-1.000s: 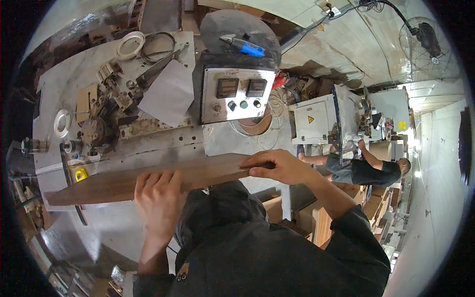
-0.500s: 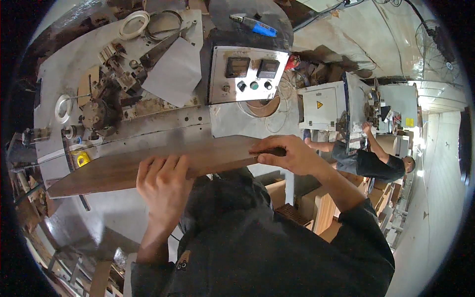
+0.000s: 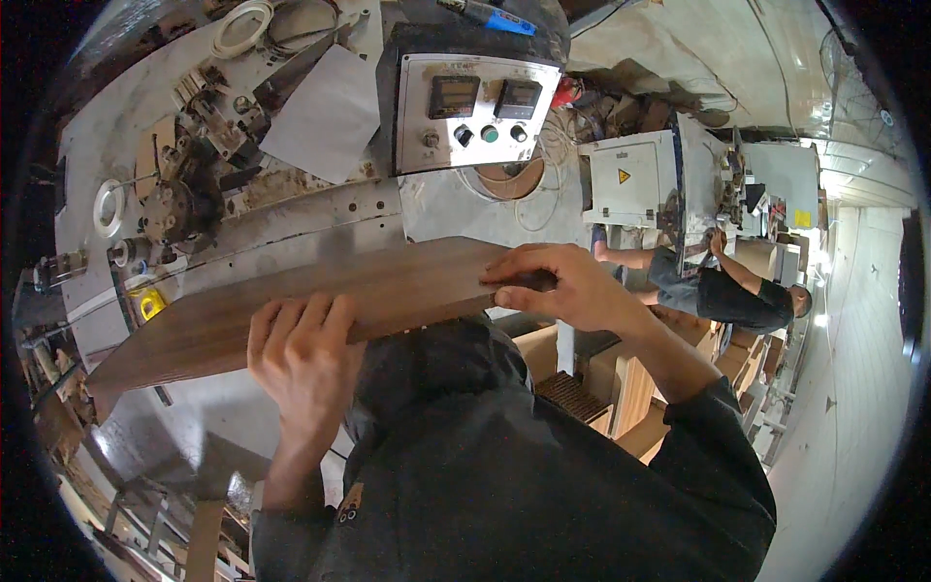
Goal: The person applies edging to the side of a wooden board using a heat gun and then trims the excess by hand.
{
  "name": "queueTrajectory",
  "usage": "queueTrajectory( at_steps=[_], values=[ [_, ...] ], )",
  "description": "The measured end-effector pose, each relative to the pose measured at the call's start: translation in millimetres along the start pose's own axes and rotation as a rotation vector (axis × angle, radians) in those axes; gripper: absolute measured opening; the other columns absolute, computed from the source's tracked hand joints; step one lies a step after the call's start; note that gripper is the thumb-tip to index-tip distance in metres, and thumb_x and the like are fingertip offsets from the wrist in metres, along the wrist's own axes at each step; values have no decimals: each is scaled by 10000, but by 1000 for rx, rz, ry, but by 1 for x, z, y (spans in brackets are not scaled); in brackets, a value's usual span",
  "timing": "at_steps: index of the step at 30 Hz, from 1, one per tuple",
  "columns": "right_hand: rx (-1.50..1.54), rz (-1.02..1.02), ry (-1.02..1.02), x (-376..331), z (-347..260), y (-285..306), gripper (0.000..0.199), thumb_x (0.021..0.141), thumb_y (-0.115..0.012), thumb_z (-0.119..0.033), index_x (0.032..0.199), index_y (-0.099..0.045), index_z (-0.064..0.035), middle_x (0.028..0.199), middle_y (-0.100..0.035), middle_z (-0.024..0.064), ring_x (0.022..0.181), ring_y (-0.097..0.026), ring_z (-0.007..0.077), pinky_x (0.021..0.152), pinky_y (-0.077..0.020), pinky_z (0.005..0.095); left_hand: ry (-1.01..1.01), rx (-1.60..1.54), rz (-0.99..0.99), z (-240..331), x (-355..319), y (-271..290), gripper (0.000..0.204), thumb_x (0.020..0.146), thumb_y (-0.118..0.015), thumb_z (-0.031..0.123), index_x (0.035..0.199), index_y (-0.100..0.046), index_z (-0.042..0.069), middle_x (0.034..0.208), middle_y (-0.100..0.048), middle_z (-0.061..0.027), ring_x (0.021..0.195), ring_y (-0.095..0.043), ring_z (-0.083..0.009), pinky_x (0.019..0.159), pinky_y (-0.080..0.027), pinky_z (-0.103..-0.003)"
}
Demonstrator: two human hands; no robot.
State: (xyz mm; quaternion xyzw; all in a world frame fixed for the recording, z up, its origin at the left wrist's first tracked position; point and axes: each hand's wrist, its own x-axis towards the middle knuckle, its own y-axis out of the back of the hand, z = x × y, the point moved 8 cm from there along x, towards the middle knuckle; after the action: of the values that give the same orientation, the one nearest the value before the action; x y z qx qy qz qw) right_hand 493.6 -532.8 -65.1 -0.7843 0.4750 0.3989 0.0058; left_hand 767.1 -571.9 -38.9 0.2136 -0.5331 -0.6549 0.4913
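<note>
A long brown wood-grain board (image 3: 388, 281) spans the view in front of my body, its left end tapering to a slanted corner. My left hand (image 3: 305, 349) grips the near edge, its fingers bent over the top face and its thumb hidden. At the board's right end, my right hand (image 3: 558, 286) pinches the edge between thumb and fingers. Beyond the board lies the grey metal top (image 3: 291, 242) of a machine. Whether the board touches that top I cannot tell.
A control panel (image 3: 477, 113) with two displays and knobs stands ahead. To its left are a paper sheet (image 3: 327, 116), a dusty mechanism (image 3: 175, 209) and a white tape roll (image 3: 242, 27). A yellow tape measure (image 3: 149, 303) sits by the board. Another person (image 3: 737, 291) works at right.
More of the board's top face shows now, as it has tilted. Both hands keep their hold. The machine and panel have shifted upward and slightly left in view.
</note>
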Motion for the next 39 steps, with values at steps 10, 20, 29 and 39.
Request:
queueTrajectory(
  at_steps=[10, 20, 29, 39],
  values=[
    [-71, 24, 1, -2, 0, -3, 369, 1023, -787, -304, 1251, -779, -14, 1271, -772, 134, 1150, -736, 221, 998, -565, 337, -16, -3, 16, 2, -3, 2, 254, 616, -801, 109, 812, -642, 133, 819, -676, -19, 844, -706, -230, 921, -561, -402],
    [-82, 60, -17, -3, -2, -3, 354, 984, -812, -290, 1213, -798, -21, 1245, -786, 143, 1102, -758, 242, 980, -575, 346, -22, 5, 12, 2, -5, -3, 226, 625, -776, 90, 801, -640, 127, 830, -692, -13, 867, -718, -218, 909, -560, -398],
    [-101, 86, -66, -2, -4, -4, 330, 939, -822, -245, 1178, -806, -17, 1226, -794, 146, 1109, -761, 242, 1000, -567, 339, -32, 26, 31, 3, -6, -1, 215, 668, -809, 158, 797, -640, 125, 822, -686, -11, 836, -705, -211, 905, -561, -395],
    [-134, 131, -78, -3, 4, -9, 325, 897, -818, -220, 1138, -802, -3, 1192, -803, 138, 1098, -762, 216, 995, -563, 325, -35, 14, 1, 2, -9, 2, 251, 645, -822, 150, 827, -651, 125, 842, -683, -17, 866, -698, -229, 930, -552, -405]
  ],
)
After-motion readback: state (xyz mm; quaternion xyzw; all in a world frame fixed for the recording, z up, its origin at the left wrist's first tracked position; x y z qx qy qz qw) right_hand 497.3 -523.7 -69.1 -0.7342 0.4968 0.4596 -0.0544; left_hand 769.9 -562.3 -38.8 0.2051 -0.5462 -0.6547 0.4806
